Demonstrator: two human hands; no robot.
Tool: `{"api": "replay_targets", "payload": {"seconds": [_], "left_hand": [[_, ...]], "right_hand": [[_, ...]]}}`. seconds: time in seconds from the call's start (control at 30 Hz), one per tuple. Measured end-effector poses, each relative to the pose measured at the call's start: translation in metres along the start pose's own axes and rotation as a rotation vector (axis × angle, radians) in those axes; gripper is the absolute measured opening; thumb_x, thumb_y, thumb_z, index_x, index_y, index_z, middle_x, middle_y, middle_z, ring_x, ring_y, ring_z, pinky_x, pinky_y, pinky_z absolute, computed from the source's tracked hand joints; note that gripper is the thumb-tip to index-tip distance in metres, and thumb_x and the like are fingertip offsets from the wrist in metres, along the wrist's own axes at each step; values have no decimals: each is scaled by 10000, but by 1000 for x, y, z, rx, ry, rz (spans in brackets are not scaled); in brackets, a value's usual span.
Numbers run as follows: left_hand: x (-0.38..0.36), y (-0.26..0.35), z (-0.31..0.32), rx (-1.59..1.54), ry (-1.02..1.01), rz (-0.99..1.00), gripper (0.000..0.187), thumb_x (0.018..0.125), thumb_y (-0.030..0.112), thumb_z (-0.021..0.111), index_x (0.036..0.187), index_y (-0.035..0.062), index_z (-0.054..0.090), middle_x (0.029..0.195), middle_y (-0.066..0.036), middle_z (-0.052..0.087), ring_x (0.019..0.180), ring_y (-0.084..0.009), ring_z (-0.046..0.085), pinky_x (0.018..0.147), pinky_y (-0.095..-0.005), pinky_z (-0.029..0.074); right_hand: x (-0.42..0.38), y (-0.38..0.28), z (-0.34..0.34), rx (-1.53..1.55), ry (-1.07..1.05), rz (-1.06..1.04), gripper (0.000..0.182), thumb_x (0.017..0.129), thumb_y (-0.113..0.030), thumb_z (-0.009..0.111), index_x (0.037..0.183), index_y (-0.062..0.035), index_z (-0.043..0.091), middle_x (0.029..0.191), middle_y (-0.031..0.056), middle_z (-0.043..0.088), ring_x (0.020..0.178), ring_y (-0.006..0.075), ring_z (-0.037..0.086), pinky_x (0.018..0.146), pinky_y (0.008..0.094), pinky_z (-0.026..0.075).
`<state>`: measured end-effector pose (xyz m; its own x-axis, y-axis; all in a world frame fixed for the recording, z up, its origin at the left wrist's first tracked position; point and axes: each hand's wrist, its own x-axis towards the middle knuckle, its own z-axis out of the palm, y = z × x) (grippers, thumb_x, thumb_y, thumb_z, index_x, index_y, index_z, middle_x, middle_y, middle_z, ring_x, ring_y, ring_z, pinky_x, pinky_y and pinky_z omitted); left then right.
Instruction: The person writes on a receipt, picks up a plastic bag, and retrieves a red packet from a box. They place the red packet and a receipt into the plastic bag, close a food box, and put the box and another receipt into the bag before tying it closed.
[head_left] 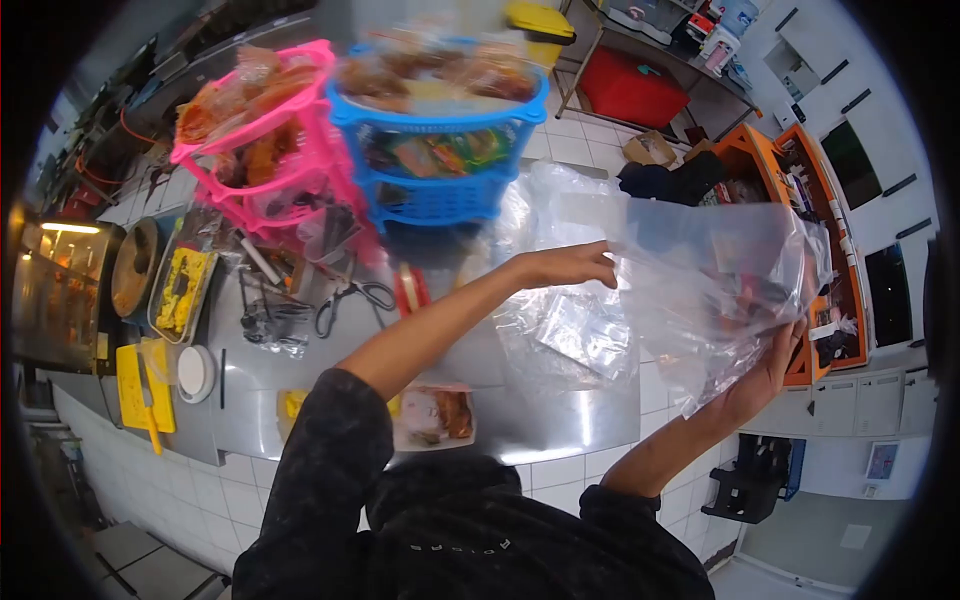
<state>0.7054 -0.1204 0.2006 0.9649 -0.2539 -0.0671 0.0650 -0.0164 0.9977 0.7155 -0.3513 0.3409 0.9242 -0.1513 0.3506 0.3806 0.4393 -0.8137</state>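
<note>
A large clear plastic bag (720,260) is stretched between my two hands, right of the steel table. My left hand (570,267) pinches its left edge, fingers closed. Farther right, my right hand (780,360) grips the bag's lower right side, partly behind the plastic. More clear bags (585,335) lie on the table under my left hand. Near my body, a food box (437,415) with a brown item inside stands at the table's front edge.
Blue baskets (440,125) and pink baskets (265,150) of packed food are stacked at the back. Scissors (352,300), a yellow board (140,390) with a knife, a white lid (195,373) and a tray of yellow food (183,290) are at left. An orange shelf (775,180) stands at right.
</note>
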Motion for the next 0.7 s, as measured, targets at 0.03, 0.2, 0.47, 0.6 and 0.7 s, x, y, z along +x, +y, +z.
{"api": "replay_targets", "payload": {"seconds": [0.03, 0.2, 0.47, 0.6, 0.7], "left_hand": [[-20, 14, 4, -249, -35, 7, 762, 842, 431, 600, 1446, 92, 284, 1472, -186, 304, 1376, -302, 287, 1121, -479, 228], [-108, 43, 30, -420, 225, 148, 658, 881, 366, 599, 1407, 58, 351, 1357, -137, 425, 1270, -227, 410, 1077, -380, 277], [-369, 63, 85, 104, 1252, 294, 472, 910, 185, 600, 1332, 53, 436, 1317, -97, 459, 1239, -181, 416, 1041, -333, 318], [-512, 50, 149, 555, 1709, 668, 330, 863, 137, 614, 1162, 35, 519, 1488, -177, 308, 1386, -276, 274, 1129, -443, 205], [-612, -7, 226, 320, 2108, 319, 137, 906, 133, 550, 984, 37, 491, 1207, -102, 483, 1194, -198, 428, 1063, -377, 292]], "right_hand": [[-7, -7, -5, 163, -142, 68, 347, 987, -203, 424, 1283, -23, 450, 1259, 142, 510, 1144, 335, 528, 1003, 496, 431], [-50, -26, -45, 854, -769, 437, 469, 965, -259, 392, 1369, -33, 320, 1037, 107, 525, 933, 235, 571, 953, 554, 425], [-158, -58, 17, 1254, -1096, 662, 390, 955, -266, 456, 1288, -83, 365, 889, 89, 529, 777, 230, 579, 902, 628, 429], [-251, -62, 64, 1215, -1180, 848, 352, 951, -269, 489, 1247, -107, 388, 815, 81, 531, 699, 228, 583, 877, 666, 431], [-334, -48, 83, 968, -1293, 1085, 377, 884, -198, 526, 1214, -50, 424, 846, 113, 533, 799, 241, 586, 886, 592, 461]]}}
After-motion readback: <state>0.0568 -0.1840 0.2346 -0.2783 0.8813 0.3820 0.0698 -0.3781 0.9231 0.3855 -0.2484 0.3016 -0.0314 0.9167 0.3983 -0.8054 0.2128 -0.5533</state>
